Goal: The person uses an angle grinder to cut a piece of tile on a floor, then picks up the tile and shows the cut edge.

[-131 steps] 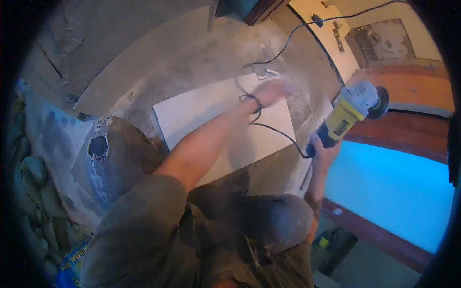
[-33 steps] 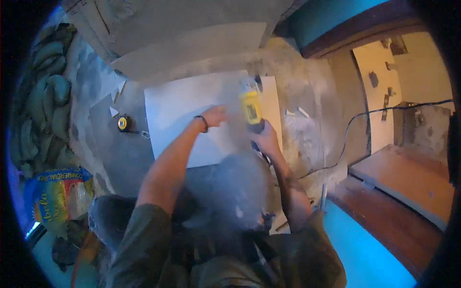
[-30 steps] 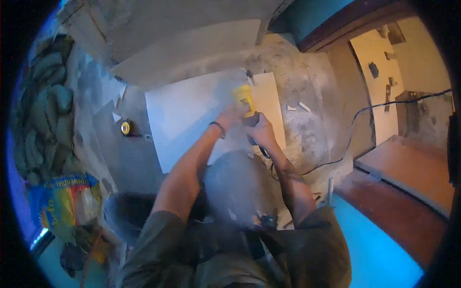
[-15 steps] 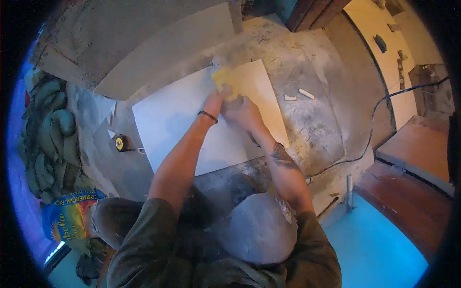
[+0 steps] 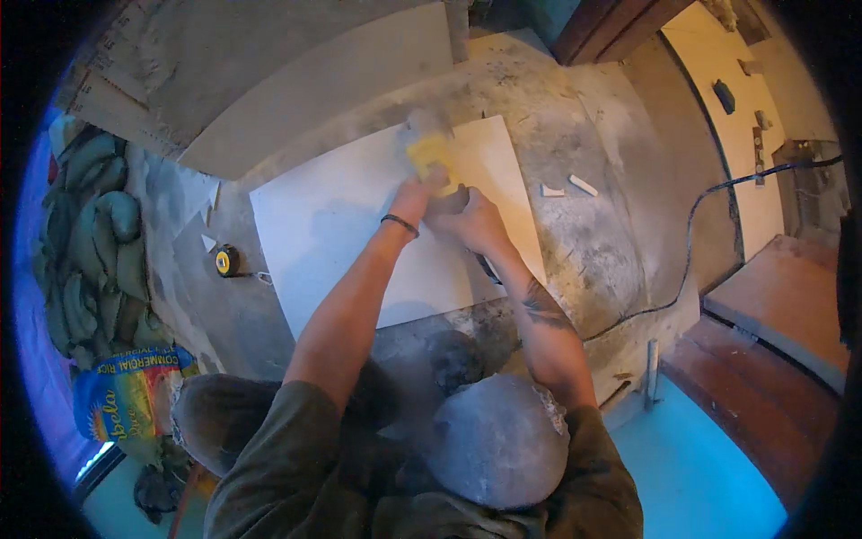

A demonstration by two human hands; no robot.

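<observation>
A large white tile (image 5: 337,242) lies flat on the dusty floor in front of my knees. Over its far edge is a yellow power tool (image 5: 429,154), blurred, with a haze of pale dust around its far end. My left hand (image 5: 415,199) is closed on the tool's left side. Close behind it, my right hand (image 5: 474,220) is wrapped around the tool's rear, which is mostly hidden by my fingers. The blade or disc cannot be made out.
A yellow-and-black tape measure (image 5: 227,260) sits left of the tile; two white offcuts (image 5: 583,185) lie to its right. A black cable (image 5: 690,242) curves across the right side. Filled green sacks (image 5: 94,242) are piled at left. A large board (image 5: 332,90) stands beyond the tile.
The view has shifted slightly. Both hands still grip the yellow tool at the tile's far edge, and the dust haze beyond it persists.
</observation>
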